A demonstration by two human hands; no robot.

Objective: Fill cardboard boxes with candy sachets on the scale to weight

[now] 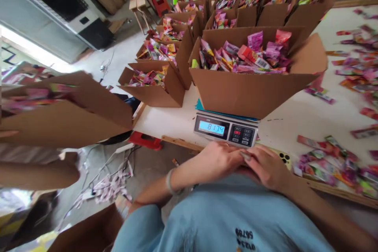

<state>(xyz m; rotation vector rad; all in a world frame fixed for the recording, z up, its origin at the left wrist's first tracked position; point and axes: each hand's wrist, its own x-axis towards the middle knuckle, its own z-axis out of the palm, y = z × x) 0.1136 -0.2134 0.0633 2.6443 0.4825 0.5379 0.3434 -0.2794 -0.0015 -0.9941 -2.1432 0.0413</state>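
My left hand (217,159) and my right hand (268,165) meet at the table's front edge, just before the digital scale (226,130). Their fingers are closed and overlap; no object shows in them, and the palms are hidden. The scale's lit display reads 8174. On its platform stands an open cardboard carton (236,90) full of small candy packets (254,57) in pink, purple and red wrappers. A phone (285,158) with several camera lenses lies partly behind my right hand.
Several filled cartons (174,96) crowd the white table (283,112) beyond the scale. Loose packets (330,161) spread along the right. At left, a person's arm (38,169) is beside another filled carton (65,126). Cords, a red stool (146,140) and a box (88,232) are below.
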